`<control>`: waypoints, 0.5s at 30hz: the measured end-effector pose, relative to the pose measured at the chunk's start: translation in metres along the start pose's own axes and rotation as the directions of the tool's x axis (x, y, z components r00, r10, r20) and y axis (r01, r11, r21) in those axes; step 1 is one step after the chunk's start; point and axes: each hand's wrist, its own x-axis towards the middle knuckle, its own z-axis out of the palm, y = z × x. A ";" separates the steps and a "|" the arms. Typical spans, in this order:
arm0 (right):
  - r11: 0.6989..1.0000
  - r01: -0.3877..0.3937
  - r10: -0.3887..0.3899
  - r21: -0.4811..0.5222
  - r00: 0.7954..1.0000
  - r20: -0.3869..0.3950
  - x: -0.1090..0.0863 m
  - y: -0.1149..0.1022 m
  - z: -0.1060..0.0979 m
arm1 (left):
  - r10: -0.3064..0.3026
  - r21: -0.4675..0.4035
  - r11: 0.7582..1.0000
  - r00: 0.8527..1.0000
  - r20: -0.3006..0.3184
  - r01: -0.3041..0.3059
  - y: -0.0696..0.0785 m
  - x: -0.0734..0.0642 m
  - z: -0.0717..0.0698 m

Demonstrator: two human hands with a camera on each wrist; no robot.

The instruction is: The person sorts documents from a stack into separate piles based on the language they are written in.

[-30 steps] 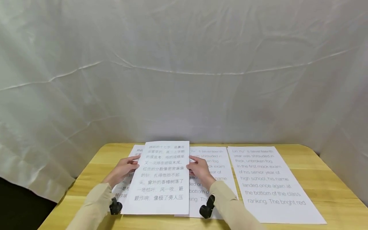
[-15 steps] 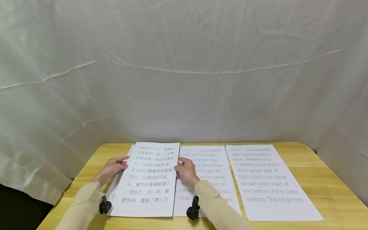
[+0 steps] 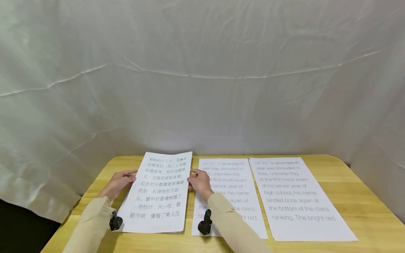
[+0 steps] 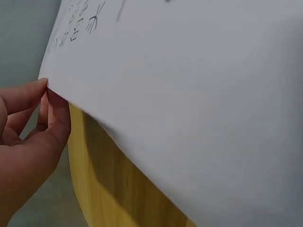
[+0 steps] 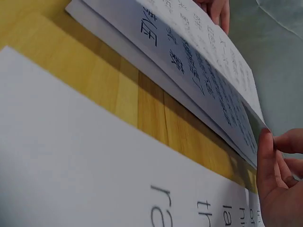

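Head view: left hand [image 3: 116,183] is pinching left edge of Chinese-printed sheet [image 3: 159,195]; right hand [image 3: 200,182] is pinching right edge; sheet is hovering over left part of worktop [image 3: 345,196]; middle English sheet [image 3: 232,179] is lying partly under right sleeve [image 3: 229,225]; right-hand English pages [image 3: 297,200] are lying just beside it; grey curtain [image 3: 202,105] is hanging behind; left wrist view: left hand is gripping sheet by its edge; right wrist view: right hand is gripping opposite edge; sheet is rising above lower Chinese-printed page [image 5: 156,47], gap showing between.
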 end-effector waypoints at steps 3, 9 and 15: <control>1.000 -0.003 0.003 -0.003 1.000 0.003 -0.001 -0.002 0.003 | 0.008 0.002 1.000 1.000 -0.004 -0.008 0.001 0.001 -0.001; 1.000 0.007 -0.007 -0.016 0.999 0.037 -0.002 -0.005 0.007 | 0.023 0.056 0.998 0.999 -0.040 -0.021 -0.002 0.001 -0.001; 0.999 0.002 0.000 -0.052 0.999 0.043 -0.003 -0.006 0.006 | -0.002 0.072 0.997 0.996 -0.093 0.009 -0.003 0.004 0.004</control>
